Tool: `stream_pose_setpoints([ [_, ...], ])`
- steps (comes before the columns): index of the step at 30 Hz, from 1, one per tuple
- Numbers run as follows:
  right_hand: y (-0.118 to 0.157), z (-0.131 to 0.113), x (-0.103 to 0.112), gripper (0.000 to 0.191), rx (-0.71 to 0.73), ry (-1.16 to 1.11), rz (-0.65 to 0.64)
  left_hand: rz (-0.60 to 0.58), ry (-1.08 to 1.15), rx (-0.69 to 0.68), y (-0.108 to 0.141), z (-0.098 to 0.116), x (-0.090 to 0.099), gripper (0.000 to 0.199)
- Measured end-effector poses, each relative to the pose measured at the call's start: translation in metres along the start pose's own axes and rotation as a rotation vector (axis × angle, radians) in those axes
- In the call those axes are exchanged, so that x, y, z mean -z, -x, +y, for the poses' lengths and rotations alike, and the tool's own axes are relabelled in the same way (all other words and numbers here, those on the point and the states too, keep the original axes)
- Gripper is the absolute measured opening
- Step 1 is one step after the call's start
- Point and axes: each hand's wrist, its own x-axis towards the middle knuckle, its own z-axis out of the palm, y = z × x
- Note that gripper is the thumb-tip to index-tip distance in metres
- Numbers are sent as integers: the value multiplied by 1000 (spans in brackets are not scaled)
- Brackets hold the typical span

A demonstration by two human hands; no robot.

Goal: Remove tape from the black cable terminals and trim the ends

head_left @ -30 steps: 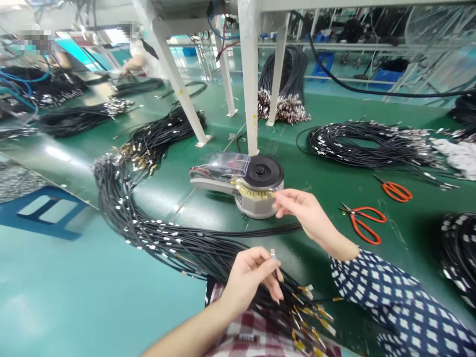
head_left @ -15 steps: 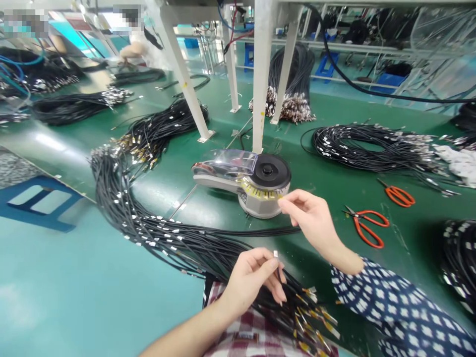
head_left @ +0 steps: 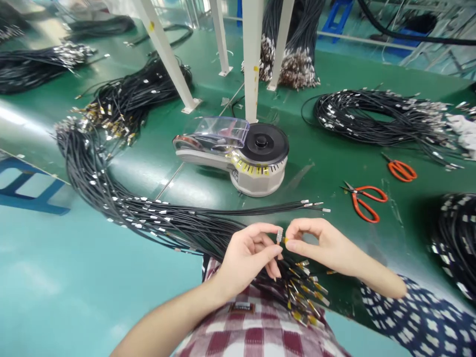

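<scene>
My left hand (head_left: 253, 255) pinches one black cable near its end, and the silvery connector (head_left: 279, 235) stands up between thumb and forefinger. Just to its right, my right hand (head_left: 322, 243) holds a small piece of yellow tape (head_left: 285, 240) between thumb and forefinger, close beside the connector. Beneath and behind my hands runs a long bundle of black cables (head_left: 163, 213) with white labels; several ends (head_left: 305, 292) at my lap carry yellow tape. A round tape dispenser (head_left: 260, 173) with yellow strips along its rim sits beyond my hands.
Two orange-handled scissors, a nearer pair (head_left: 366, 201) and a farther pair (head_left: 401, 171), lie on the green table (head_left: 334, 173). Coiled cables (head_left: 357, 116) rest behind them, more (head_left: 455, 243) at the right edge. White posts (head_left: 252, 64) rise behind the dispenser.
My right hand has come from the dispenser's rim down to the connector, with yellow tape now in its fingers. My left hand still holds the cable. The view has tilted down.
</scene>
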Motion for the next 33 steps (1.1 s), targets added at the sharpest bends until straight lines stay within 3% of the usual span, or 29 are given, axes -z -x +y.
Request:
stream_pose_setpoints([
  [7,-3,-1,1,23,52,-3,-45,8,-67,-38,1,-1,-1,39],
  [23,-3,-2,3,21,-6,9,-58,46,-99,-24,4,2,-4,34],
  [33,-3,-6,-8,19,-60,54,47,46,-71,-65,4,2,-5,30],
])
